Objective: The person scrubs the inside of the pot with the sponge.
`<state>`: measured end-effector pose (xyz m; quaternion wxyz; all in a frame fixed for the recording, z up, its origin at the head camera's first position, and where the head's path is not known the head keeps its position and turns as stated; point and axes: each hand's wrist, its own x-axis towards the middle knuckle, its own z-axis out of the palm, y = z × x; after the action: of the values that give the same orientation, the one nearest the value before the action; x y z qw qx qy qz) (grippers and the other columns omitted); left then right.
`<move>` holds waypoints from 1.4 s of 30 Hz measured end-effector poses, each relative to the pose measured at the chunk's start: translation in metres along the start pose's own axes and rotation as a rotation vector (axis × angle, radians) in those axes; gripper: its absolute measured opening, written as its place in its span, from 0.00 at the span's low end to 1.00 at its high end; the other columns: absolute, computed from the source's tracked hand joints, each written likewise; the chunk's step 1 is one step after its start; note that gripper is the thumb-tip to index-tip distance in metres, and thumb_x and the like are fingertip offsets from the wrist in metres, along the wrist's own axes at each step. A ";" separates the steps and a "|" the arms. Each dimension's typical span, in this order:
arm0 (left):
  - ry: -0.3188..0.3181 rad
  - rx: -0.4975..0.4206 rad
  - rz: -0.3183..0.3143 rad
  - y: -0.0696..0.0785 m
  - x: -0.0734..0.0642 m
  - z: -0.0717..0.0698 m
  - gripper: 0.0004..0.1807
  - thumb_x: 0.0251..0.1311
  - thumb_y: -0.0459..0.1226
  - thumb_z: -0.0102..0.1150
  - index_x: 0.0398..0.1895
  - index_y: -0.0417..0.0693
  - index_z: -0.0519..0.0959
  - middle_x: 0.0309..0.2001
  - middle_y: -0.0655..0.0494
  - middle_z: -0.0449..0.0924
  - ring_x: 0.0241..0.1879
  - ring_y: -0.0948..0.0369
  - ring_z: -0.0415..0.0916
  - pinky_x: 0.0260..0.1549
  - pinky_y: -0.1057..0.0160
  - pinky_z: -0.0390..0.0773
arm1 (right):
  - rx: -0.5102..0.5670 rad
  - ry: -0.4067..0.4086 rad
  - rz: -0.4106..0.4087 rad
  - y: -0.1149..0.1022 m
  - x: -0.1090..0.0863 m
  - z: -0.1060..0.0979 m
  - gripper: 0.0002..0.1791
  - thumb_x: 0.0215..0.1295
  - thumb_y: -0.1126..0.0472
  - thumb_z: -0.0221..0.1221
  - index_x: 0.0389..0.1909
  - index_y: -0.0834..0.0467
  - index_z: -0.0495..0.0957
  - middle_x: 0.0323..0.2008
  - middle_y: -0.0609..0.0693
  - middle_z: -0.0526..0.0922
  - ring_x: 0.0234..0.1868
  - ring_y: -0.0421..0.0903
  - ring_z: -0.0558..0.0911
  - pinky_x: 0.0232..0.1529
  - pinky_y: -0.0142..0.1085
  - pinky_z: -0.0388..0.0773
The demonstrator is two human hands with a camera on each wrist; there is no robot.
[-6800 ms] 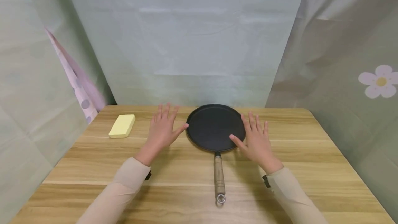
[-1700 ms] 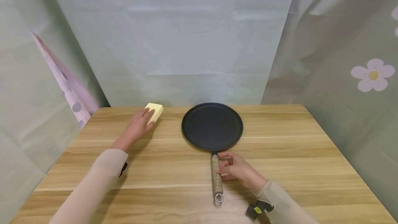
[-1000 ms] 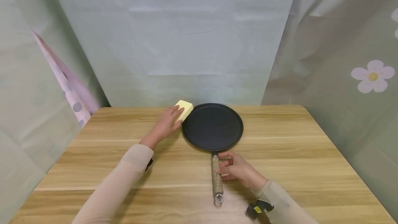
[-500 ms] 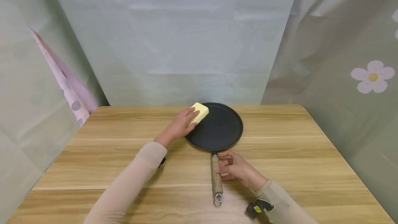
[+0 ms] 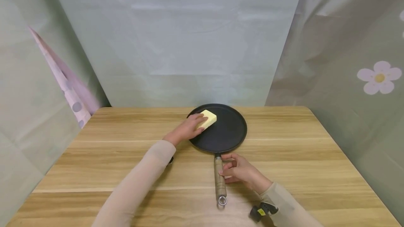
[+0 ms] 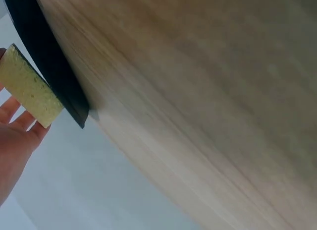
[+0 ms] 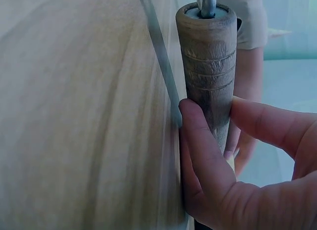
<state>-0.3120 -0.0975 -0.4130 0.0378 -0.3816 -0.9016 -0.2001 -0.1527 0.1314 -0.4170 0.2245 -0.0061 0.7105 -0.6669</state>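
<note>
My left hand [image 5: 188, 128] grips a yellow sponge [image 5: 210, 118] over the left part of a round black flat pan [image 5: 228, 132]. In the left wrist view the sponge [image 6: 30, 88] shows a thin dark layer on its face against the pan [image 6: 49, 56], with the fingers [image 6: 22, 122] around its edges. The pan's wooden handle [image 5: 220, 181] points toward me and ends in a metal ring [image 5: 222, 200]. My right hand [image 5: 243, 172] pinches this handle from the right; its thumb and fingers lie on opposite sides of the wood [image 7: 208, 61] in the right wrist view.
Pan and hands are on or above a wooden table [image 5: 300, 171]. A pale curtain [image 5: 202, 45] hangs behind its far edge, with more cloth at both sides. A black wrist strap device [image 5: 262, 211] sits on the right sleeve.
My left hand rested open beside the pan, then took the sponge from the table's left and carried it right onto the pan. My right hand moved from the pan's rim to its handle.
</note>
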 end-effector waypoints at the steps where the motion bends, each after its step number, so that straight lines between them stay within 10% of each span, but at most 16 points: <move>1: -0.009 0.002 -0.004 -0.002 0.001 0.001 0.27 0.67 0.36 0.55 0.67 0.36 0.67 0.66 0.33 0.63 0.66 0.40 0.59 0.64 0.46 0.60 | 0.000 0.000 0.000 0.000 0.000 0.000 0.32 0.57 0.72 0.63 0.62 0.70 0.61 0.36 0.57 0.72 0.33 0.46 0.79 0.39 0.46 0.82; 42: -0.140 0.029 -0.062 0.020 -0.011 0.010 0.27 0.63 0.36 0.59 0.66 0.40 0.70 0.67 0.34 0.62 0.66 0.40 0.58 0.65 0.47 0.60 | 0.018 -0.003 -0.021 0.002 0.003 -0.001 0.30 0.54 0.74 0.61 0.58 0.71 0.61 0.34 0.55 0.71 0.33 0.46 0.78 0.39 0.46 0.82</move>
<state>-0.2895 -0.0886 -0.4182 -0.0258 -0.3659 -0.9163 -0.1608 -0.1553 0.1312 -0.4200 0.2185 -0.0126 0.7041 -0.6756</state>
